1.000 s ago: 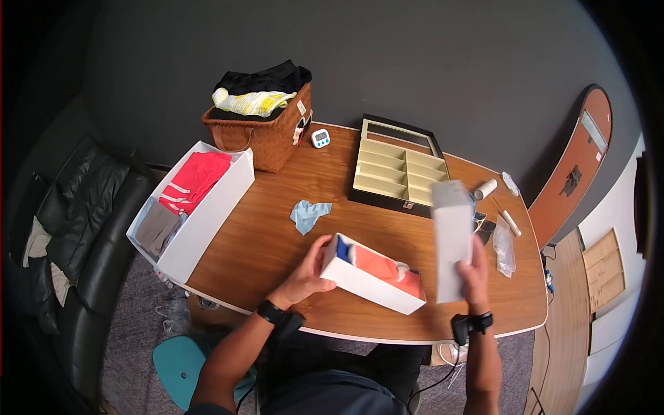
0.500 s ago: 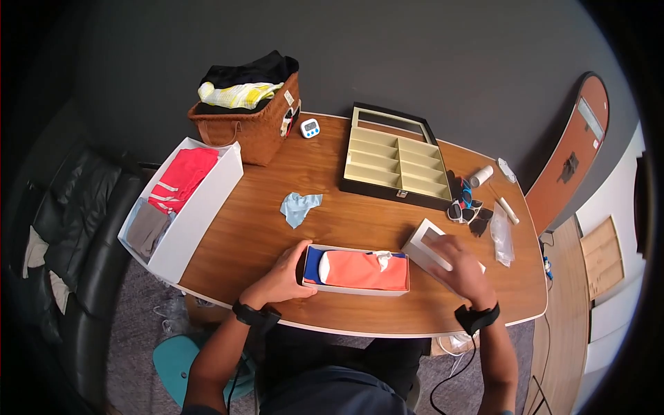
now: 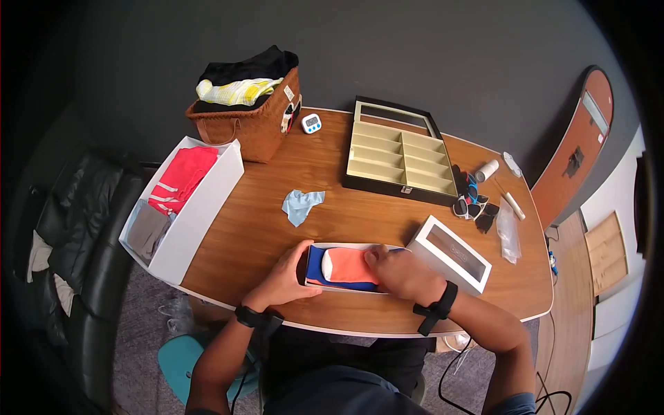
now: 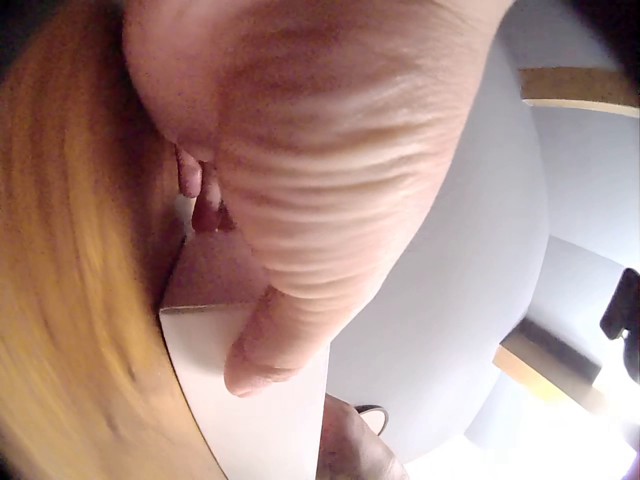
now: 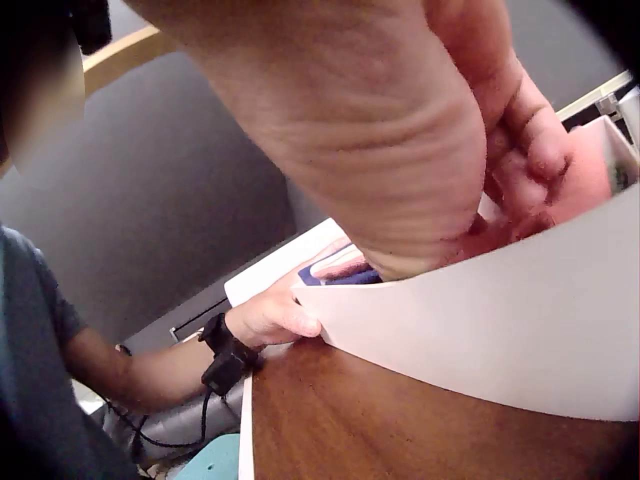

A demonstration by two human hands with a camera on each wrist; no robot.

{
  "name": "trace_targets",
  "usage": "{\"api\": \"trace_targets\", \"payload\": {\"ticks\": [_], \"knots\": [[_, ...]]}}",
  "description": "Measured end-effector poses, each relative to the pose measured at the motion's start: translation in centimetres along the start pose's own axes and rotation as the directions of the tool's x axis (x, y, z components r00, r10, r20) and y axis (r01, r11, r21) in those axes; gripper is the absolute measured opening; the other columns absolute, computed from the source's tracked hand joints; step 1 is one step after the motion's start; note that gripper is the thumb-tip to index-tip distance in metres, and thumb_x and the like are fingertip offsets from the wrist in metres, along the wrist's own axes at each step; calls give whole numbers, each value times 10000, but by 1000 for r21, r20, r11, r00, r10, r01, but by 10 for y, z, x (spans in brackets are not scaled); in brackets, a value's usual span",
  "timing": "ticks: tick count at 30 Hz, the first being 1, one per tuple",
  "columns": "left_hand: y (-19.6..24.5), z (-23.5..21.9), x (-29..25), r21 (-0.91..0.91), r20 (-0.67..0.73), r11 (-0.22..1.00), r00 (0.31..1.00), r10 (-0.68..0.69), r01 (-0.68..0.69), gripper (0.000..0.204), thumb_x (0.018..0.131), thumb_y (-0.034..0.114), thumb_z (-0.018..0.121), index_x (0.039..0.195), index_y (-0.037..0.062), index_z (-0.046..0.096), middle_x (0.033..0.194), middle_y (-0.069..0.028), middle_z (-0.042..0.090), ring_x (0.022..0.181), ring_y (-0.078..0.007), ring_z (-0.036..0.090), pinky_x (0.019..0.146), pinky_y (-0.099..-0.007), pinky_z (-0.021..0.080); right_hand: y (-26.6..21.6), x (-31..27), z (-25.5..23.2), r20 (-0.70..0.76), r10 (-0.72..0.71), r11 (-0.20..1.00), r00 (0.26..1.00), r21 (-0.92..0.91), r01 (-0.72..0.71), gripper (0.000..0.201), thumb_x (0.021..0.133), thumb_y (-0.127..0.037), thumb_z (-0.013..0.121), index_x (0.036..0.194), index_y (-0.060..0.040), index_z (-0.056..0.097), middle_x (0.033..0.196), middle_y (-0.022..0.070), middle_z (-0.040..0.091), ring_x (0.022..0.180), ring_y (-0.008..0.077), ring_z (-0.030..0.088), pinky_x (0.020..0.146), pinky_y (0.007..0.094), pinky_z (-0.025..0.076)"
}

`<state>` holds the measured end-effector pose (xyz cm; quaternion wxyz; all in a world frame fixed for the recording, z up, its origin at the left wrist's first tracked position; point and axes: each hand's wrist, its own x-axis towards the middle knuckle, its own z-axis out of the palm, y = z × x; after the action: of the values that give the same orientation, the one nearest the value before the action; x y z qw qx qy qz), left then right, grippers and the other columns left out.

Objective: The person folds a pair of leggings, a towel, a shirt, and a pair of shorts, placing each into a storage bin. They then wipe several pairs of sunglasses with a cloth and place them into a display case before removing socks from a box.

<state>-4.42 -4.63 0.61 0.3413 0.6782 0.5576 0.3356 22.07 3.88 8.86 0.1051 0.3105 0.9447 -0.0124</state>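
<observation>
A narrow white box [image 3: 346, 288] lies lengthwise near the table's front edge, holding a coral sock [image 3: 349, 265] with a white end and a blue cloth [image 3: 315, 260] beside and under it. My left hand [image 3: 282, 278] grips the box's left end, its thumb [image 4: 262, 350] on the near wall. Over the right end, my right hand [image 3: 409, 274] reaches inside, and its curled fingers [image 5: 525, 175] pinch the coral sock. That end of the sock is hidden by the hand. Just right of the box lies its white lid [image 3: 453, 254] with a clear window.
A light blue cloth [image 3: 302, 206] lies beyond the box. Farther back stand a divided display case [image 3: 400, 153], a timer [image 3: 311, 124] and a wicker basket [image 3: 259, 131] of clothes. A larger white box [image 3: 200, 221] is at left; sunglasses [image 3: 472, 207] and a plastic bag [image 3: 508, 238] are at right.
My right hand set the windowed lid down on the table, let go, and moved left into the narrow box. The left hand turned the box straighter and keeps its hold.
</observation>
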Motion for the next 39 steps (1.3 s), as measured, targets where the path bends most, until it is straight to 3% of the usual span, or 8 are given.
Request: {"api": "trace_targets", "payload": {"ticks": [4, 7, 12, 17, 18, 25, 31, 39], "knots": [[0, 1, -1, -16, -33, 999, 999, 32, -33, 989, 666, 281, 846, 1454, 52, 293, 1398, -223, 434, 1318, -361, 419, 1097, -424, 353, 18, 7, 13, -168, -136, 990, 976, 12, 140, 362, 784, -168, 666, 1100, -11, 587, 968, 176, 647, 788, 336, 675, 701, 394, 561], [-3, 2, -1, -10, -49, 999, 998, 36, -36, 986, 664, 281, 847, 1451, 53, 298, 1399, -220, 438, 1317, -358, 423, 1094, -424, 357, 30, -6, -18, -146, 32, 897, 989, 440, 36, 419, 729, -224, 693, 1119, -80, 643, 917, 164, 679, 791, 384, 641, 702, 440, 523], [-3, 5, -1, -44, -70, 996, 995, 76, -79, 970, 657, 275, 852, 1439, 57, 320, 1390, -208, 458, 1308, -351, 438, 1090, -421, 361, 82, -43, -70, -137, 413, 370, 901, 928, -29, 333, 796, -165, 638, 1082, 6, 645, 714, 5, 608, 610, 66, 559, 529, 266, 466], [0, 5, -3, -26, -76, 998, 996, 55, -57, 952, 661, 258, 852, 1432, 57, 330, 1383, -202, 466, 1304, -350, 443, 1082, -420, 369, 193, -86, -63, -196, 694, 396, 693, 907, -141, 189, 848, -167, 615, 876, 20, 610, 678, -8, 581, 560, 79, 517, 510, 252, 423], [1, 4, -3, -19, -79, 999, 996, 38, -40, 951, 662, 257, 852, 1432, 58, 330, 1384, -202, 464, 1304, -351, 443, 1082, -421, 369, 207, -88, -56, -337, 717, 509, 610, 851, -128, 203, 864, -194, 609, 815, 3, 594, 648, 10, 578, 563, 94, 526, 520, 279, 423], [0, 4, -3, 4, -79, 999, 995, 52, -52, 952, 661, 263, 854, 1431, 53, 333, 1387, -208, 460, 1300, -357, 444, 1081, -424, 369, 271, -108, -28, -287, 776, 582, 562, 668, -463, 349, 967, -319, 544, 912, 21, 604, 676, 184, 595, 642, 303, 594, 651, 417, 454], [-2, 5, -2, -20, -75, 998, 996, 53, -55, 956, 657, 266, 858, 1428, 49, 336, 1386, -209, 462, 1304, -358, 439, 1084, -426, 364, 301, -103, -10, -452, 701, 666, 552, 691, -281, 323, 983, -290, 527, 960, 20, 614, 736, 185, 605, 679, 277, 586, 659, 399, 454], [2, 2, -2, 1, -68, 999, 997, 33, -33, 965, 657, 265, 860, 1433, 39, 333, 1404, -198, 447, 1321, -332, 428, 1099, -407, 350, 242, -79, -73, -511, 637, 652, 577, 757, -49, 310, 1013, -284, 509, 993, 5, 622, 771, 135, 590, 716, 176, 545, 670, 326, 444]]}}
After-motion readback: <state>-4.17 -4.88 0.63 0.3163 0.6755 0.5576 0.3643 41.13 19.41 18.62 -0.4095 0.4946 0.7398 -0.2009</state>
